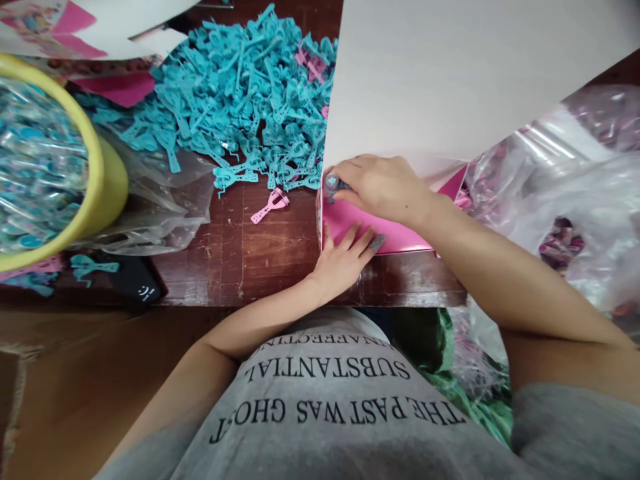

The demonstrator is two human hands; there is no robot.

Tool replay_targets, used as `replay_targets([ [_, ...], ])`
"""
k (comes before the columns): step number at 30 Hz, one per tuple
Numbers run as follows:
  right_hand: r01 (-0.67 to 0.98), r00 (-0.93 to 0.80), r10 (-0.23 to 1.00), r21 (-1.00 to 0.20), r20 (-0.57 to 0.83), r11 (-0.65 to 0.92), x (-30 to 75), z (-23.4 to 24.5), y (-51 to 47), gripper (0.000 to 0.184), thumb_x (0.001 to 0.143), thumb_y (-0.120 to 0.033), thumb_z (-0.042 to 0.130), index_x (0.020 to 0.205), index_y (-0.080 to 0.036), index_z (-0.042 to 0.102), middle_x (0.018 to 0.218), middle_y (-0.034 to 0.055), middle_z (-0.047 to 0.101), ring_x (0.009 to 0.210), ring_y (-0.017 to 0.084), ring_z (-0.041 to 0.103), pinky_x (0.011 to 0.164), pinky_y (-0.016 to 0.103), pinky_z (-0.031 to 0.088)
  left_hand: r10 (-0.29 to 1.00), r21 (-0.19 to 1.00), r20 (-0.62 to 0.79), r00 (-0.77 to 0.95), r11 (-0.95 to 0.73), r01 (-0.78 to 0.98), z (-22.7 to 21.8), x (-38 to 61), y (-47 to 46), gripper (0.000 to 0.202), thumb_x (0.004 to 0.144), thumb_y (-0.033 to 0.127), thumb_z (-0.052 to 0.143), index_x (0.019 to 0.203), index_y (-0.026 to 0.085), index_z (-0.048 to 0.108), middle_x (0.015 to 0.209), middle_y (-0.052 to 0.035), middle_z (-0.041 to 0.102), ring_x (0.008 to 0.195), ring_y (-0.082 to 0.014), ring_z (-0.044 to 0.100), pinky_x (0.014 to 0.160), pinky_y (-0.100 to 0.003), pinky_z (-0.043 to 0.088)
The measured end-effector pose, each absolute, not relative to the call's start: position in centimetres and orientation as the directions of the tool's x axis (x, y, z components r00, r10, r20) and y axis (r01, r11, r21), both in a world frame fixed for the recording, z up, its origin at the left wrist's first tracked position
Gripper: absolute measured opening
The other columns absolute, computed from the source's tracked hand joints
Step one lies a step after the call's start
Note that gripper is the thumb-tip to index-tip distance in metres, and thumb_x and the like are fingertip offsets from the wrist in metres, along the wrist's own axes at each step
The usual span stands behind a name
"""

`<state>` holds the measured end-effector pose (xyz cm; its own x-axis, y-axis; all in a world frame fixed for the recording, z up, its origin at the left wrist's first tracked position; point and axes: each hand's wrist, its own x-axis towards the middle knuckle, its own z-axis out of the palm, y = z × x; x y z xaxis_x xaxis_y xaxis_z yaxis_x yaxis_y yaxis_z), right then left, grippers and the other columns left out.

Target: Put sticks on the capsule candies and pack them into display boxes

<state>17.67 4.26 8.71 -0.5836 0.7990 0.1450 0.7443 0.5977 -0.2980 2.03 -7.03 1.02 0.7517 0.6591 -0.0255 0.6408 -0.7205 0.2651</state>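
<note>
A cardboard box with a bright pink panel [400, 233] lies at the table's front edge, its large white flap [425, 73] raised behind it. My left hand [340, 267] rests at the near edge of the pink panel, fingers spread and flat, one wearing a grey wrap. Over the panel's far left corner, my right hand [377, 183] pinches a small grey piece with a shiny round end [332, 181] between thumb and fingers. The hand hides most of that piece, so its kind is unclear. A pink plastic slingshot-shaped piece [271, 205] lies on the table left of the box.
Blue plastic pieces [240, 87] are heaped behind, with a few pink ones among them. At left stands a yellow bucket [107, 173] of wrapped items, near a black phone-like object [137, 283]. Clear plastic bags [530, 180] crowd the right side.
</note>
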Motion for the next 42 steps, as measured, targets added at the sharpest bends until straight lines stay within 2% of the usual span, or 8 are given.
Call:
replay_targets([
  [10, 0.776, -0.557, 0.802, -0.21, 0.213, 0.595, 17.1, 6.7, 2.8, 0.019, 0.106, -0.04, 0.065, 0.116, -0.024, 0.07, 0.148, 0.0092, 0.067, 0.141, 0.038, 0.055, 0.111, 0.056, 0.047, 0.653, 0.288, -0.084, 0.752, -0.707, 0.646, 1.1, 2.3, -6.9, 0.065, 0.106, 0.008, 0.038, 0.168, 0.025, 0.041, 0.175, -0.011, 0.041, 0.163, -0.0416, 0.034, 0.123, -0.09, 0.024],
  [15, 0.747, -0.52, 0.815, -0.327, 0.253, 0.579, 17.0, 3.9, 3.8, 0.025, 0.105, -0.047, 0.066, 0.117, -0.026, 0.072, 0.145, 0.0072, 0.068, 0.141, 0.031, 0.055, 0.119, 0.055, 0.042, 0.653, 0.249, -0.093, 0.752, -0.716, 0.653, 1.1, 2.2, -6.7, 0.066, 0.105, 0.008, 0.039, 0.169, 0.025, 0.041, 0.175, -0.0114, 0.041, 0.163, -0.0424, 0.033, 0.123, -0.089, 0.025],
  [22, 0.844, -0.291, 0.9, -0.357, 0.323, 0.401, 20.4, 9.6, -4.2, 0.058, 0.105, -0.055, 0.06, 0.152, -0.021, 0.059, 0.163, 0.0134, 0.054, 0.152, 0.033, 0.044, 0.128, 0.055, 0.034, 0.681, 0.329, 0.013, 0.732, -0.694, 0.64, -0.3, 1.9, -6.5, 0.052, 0.109, 0.021, 0.046, 0.16, 0.026, 0.055, 0.172, -0.0146, 0.046, 0.161, -0.0453, 0.039, 0.123, -0.092, 0.009],
  [25, 0.779, -0.265, 0.964, -0.586, 0.017, 0.224, 24.4, 10.6, -12.3, 0.039, 0.109, -0.05, 0.052, 0.123, -0.021, 0.075, 0.123, 0.0109, 0.077, 0.115, 0.026, 0.068, 0.107, 0.044, 0.052, 0.685, 0.41, 0.046, 0.727, -0.676, 0.612, -0.2, 2.1, -6.0, 0.057, 0.107, 0.023, 0.05, 0.164, 0.029, 0.049, 0.173, -0.0135, 0.044, 0.163, -0.0436, 0.035, 0.126, -0.088, 0.006],
  [29, 0.538, -0.129, 0.705, -0.647, -0.697, -0.541, 27.4, 5.5, -24.3, 0.008, 0.092, -0.029, 0.074, 0.087, -0.023, 0.078, 0.09, 0.0029, 0.079, 0.082, 0.019, 0.07, 0.084, 0.034, 0.054, 0.681, 0.48, 0.053, 0.73, -0.659, 0.58, 0.3, 2.2, -5.7, 0.064, 0.103, 0.021, 0.055, 0.166, 0.03, 0.047, 0.173, -0.0126, 0.043, 0.165, -0.0442, 0.032, 0.127, -0.088, 0.003],
  [32, 0.389, 0.029, 0.623, -0.566, -0.782, -0.727, 26.6, -0.9, -30.5, 0.012, 0.093, -0.029, 0.077, 0.085, -0.02, 0.075, 0.089, 0.005, 0.077, 0.081, 0.018, 0.07, 0.079, 0.031, 0.057, 0.678, 0.496, 0.101, 0.728, -0.669, 0.554, 0.2, 2.0, -5.7, 0.066, 0.102, 0.023, 0.057, 0.166, 0.031, 0.046, 0.172, -0.0125, 0.045, 0.164, -0.0451, 0.032, 0.127, -0.089, 0.002],
  [36, 0.118, 0.049, 0.557, -0.549, -0.829, -0.828, 23.9, -7.7, -34.1, 0.033, 0.104, -0.043, 0.069, 0.126, -0.018, 0.069, 0.122, 0.0081, 0.072, 0.101, 0.019, 0.072, 0.088, 0.038, 0.064, 0.64, 0.449, 0.185, 0.746, -0.73, 0.515, -0.5, 1.6, -5.6, 0.067, 0.103, 0.025, 0.056, 0.168, 0.034, 0.042, 0.171, -0.0122, 0.047, 0.163, -0.0438, 0.035, 0.128, -0.087, -0.002],
  [42, -0.108, 0.107, 0.51, -0.52, -0.854, -0.848, 22.1, -9.7, -35.8, 0.041, 0.103, -0.042, 0.071, 0.137, -0.02, 0.066, 0.137, 0.0104, 0.068, 0.117, 0.025, 0.07, 0.098, 0.045, 0.062, 0.627, 0.459, 0.208, 0.751, -0.74, 0.491, -0.4, 1.5, -5.5, 0.077, 0.101, 0.023, 0.058, 0.171, 0.04, 0.032, 0.174, -0.0092, 0.043, 0.161, -0.048, 0.036, 0.12, -0.096, -0.003],
])
